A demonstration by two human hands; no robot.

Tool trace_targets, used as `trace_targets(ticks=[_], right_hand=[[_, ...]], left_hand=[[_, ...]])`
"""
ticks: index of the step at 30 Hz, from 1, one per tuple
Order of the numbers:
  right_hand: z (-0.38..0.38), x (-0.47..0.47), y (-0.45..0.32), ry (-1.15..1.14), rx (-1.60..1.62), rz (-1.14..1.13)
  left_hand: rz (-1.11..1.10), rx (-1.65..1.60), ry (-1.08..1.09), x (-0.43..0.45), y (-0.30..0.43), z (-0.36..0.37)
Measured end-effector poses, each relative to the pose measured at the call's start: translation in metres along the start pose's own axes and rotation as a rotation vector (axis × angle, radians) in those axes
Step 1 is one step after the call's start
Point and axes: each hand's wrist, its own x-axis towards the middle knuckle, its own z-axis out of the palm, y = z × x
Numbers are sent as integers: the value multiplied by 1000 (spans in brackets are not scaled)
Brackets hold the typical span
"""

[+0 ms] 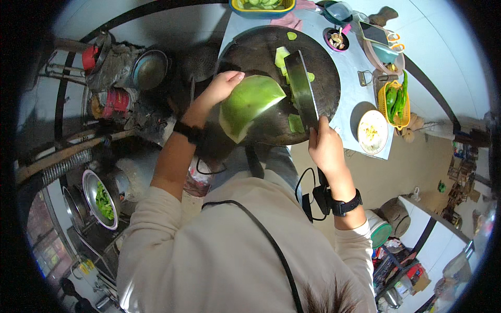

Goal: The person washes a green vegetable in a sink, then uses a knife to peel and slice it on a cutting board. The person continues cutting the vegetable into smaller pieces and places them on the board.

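Note:
My left hand (224, 87) grips the upper left edge of a large green-skinned piece of melon or gourd (252, 99), tilted over a round dark cutting board (250, 47). In my right hand (328, 146) is a broad cleaver (301, 88), its blade pointing away from me over the board's right half. The blade stands apart from the large piece, to its right. Pale green peel scraps (281, 56) lie beyond and partly behind the blade. Another green peel piece (296, 123) rests by the blade's near end.
A basin of cut pale green pieces (263, 11) stands at the far edge. On the right are a bowl of garlic (336, 40), a yellow basket of green peppers (394, 103) and a white bowl (372, 132). Leafy greens fill a metal bowl (89, 184) at left.

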Motion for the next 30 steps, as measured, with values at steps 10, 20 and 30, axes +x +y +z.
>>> trace_targets(ticks=[10,20,30], right_hand=[[-3,3,-52,-200,-175,-329],[11,9,-64,-265,-222,-248],[18,24,-79,-432,-286,-148]], left_hand=[[170,334,339,-147,10,47],[161,329,364,-139,18,49],[177,418,350,-138,22,50]])
